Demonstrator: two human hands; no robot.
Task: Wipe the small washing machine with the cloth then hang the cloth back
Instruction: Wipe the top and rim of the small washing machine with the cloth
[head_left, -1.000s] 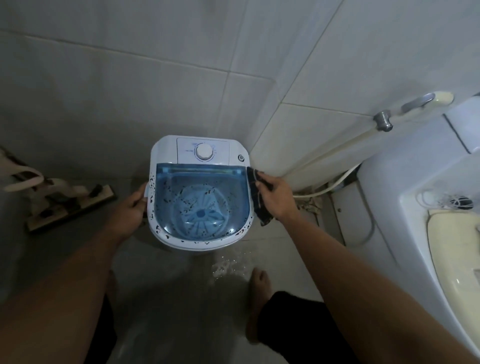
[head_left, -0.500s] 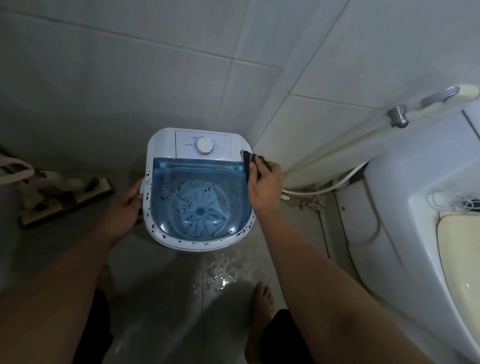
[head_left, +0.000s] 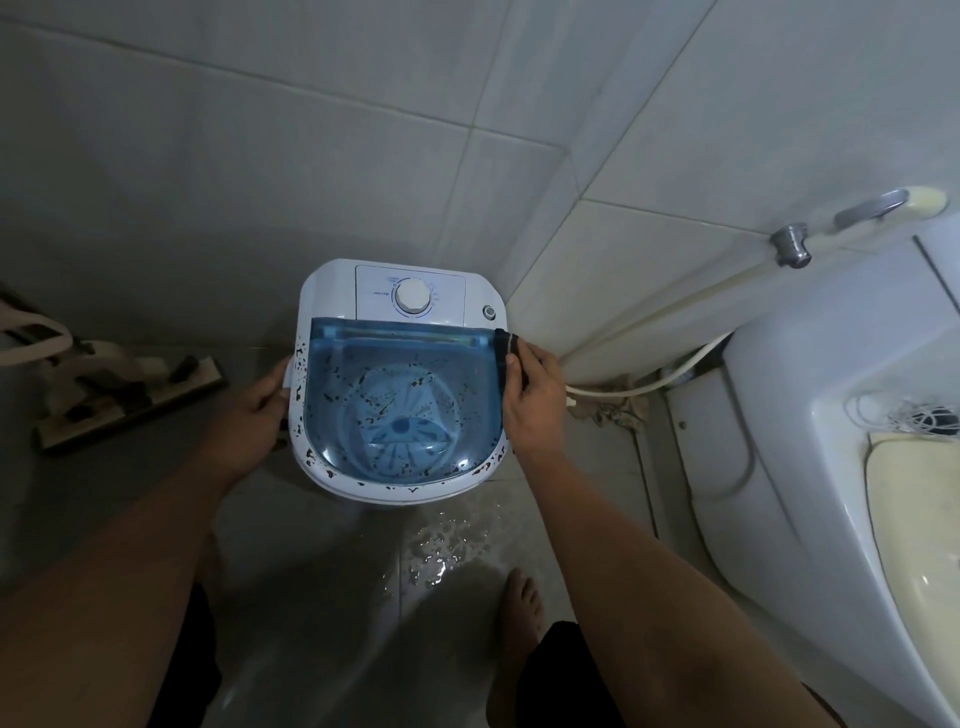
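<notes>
A small white washing machine (head_left: 332, 283) with a clear blue lid (head_left: 400, 395) and a round dial stands on the floor in the corner. Dark specks dot its lid and white rim. My left hand (head_left: 249, 421) grips the machine's left side. My right hand (head_left: 535, 395) presses a dark cloth (head_left: 506, 345) against the right rim of the machine, near the back corner of the lid. Most of the cloth is hidden under my fingers.
A toilet (head_left: 857, 467) stands at the right, with a hose (head_left: 649, 384) running along the wall behind my right hand. A floor brush (head_left: 124, 395) lies at the left. Water is pooled on the tiles (head_left: 447, 545) in front of the machine, by my bare foot (head_left: 522, 603).
My right hand slid the cloth back along the right rim, from the middle toward the rear corner, then eased slightly forward. My left hand stayed on the left side.
</notes>
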